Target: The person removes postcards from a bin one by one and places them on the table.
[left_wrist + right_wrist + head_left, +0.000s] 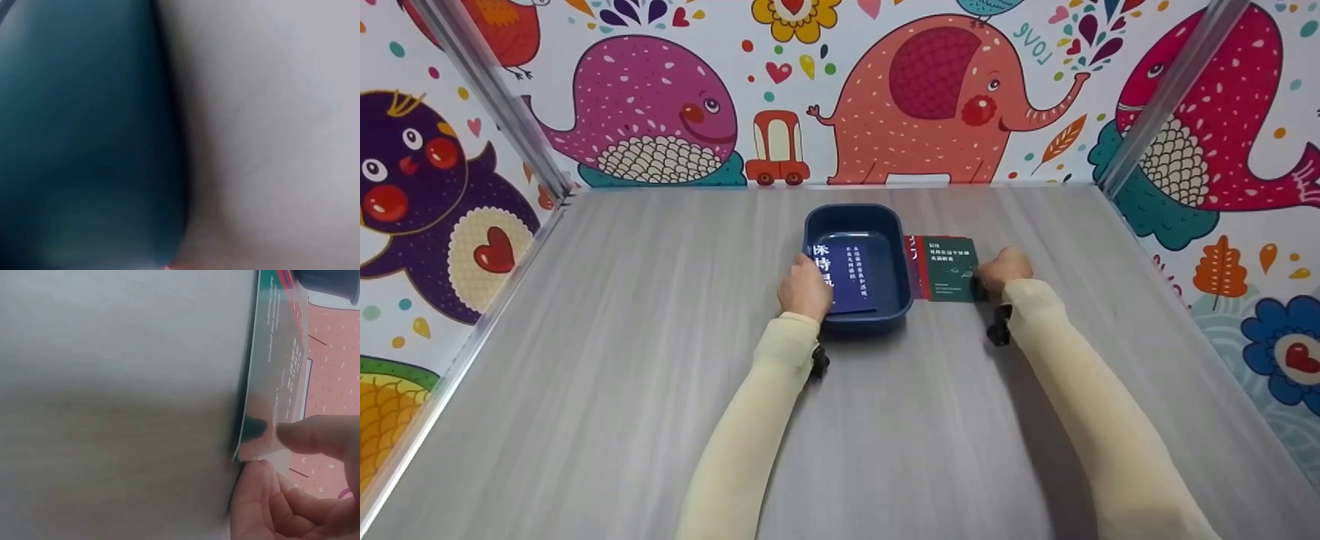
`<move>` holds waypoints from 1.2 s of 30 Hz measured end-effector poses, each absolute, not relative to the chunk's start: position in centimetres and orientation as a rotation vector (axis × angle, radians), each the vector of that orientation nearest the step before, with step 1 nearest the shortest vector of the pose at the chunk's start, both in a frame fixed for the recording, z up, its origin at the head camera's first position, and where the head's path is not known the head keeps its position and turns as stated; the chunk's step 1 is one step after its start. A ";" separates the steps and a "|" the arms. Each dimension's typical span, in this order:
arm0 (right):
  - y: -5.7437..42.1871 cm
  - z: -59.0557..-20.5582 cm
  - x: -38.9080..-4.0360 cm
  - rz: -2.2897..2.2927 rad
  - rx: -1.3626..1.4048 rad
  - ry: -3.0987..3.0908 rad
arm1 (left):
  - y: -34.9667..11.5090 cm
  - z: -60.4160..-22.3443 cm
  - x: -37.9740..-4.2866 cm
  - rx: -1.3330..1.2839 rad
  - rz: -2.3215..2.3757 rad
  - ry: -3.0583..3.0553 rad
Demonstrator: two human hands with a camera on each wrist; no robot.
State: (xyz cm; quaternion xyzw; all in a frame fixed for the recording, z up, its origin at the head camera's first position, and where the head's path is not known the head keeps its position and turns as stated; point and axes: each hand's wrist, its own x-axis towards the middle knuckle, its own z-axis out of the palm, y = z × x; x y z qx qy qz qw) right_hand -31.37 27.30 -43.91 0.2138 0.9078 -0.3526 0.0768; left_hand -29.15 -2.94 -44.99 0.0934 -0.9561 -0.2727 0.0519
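Right hand is pinching the right edge of a glossy green rectangular card in the far half of the tabletop, beside a navy rounded-rectangle tray. Left hand's at its left rim, but I can't tell if it's gripping that or the purple-blue printed card inside.

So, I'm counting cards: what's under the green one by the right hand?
From beneath the green card, a red strip with white marks and a purple strip stick out on the left. The rest is covered; the number of cards can't be told.
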 end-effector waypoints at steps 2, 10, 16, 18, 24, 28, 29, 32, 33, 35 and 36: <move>27.3 -44.0 -31.3 -1.063 0.639 2.724 | -3.0 -45.0 -29.2 0.288 -0.828 -2.909; 27.1 -44.0 -31.4 -1.095 0.692 2.711 | -2.9 -45.0 -29.2 0.302 -0.821 -2.920; 26.4 -43.4 -31.8 -1.239 0.740 2.703 | -2.9 -45.0 -29.1 0.303 -0.821 -2.907; 25.9 -43.2 -32.0 -1.305 0.742 2.714 | -2.9 -45.0 -29.1 0.303 -0.825 -2.900; 23.6 -42.7 -32.4 -1.336 0.607 2.813 | -3.0 -45.0 -29.0 0.299 -0.834 -2.892; 21.5 -42.2 -32.4 -1.361 0.456 2.910 | -2.9 -44.9 -29.0 0.306 -0.832 -2.902; 20.9 -42.1 -32.3 -1.369 0.421 2.927 | -2.9 -44.9 -29.0 0.308 -0.831 -2.903; 19.0 -41.9 -32.0 -1.408 0.335 2.953 | -2.9 -44.9 -29.0 0.315 -0.825 -2.909; 18.3 -41.9 -31.9 -1.419 0.310 2.956 | -2.8 -44.9 -29.0 0.315 -0.824 -2.909; 17.1 -42.0 -31.5 -1.425 0.261 2.962 | -2.8 -44.9 -29.1 0.318 -0.821 -2.909; 16.6 -42.0 -31.2 -1.417 0.219 2.971 | -2.8 -44.9 -29.1 0.317 -0.817 -2.909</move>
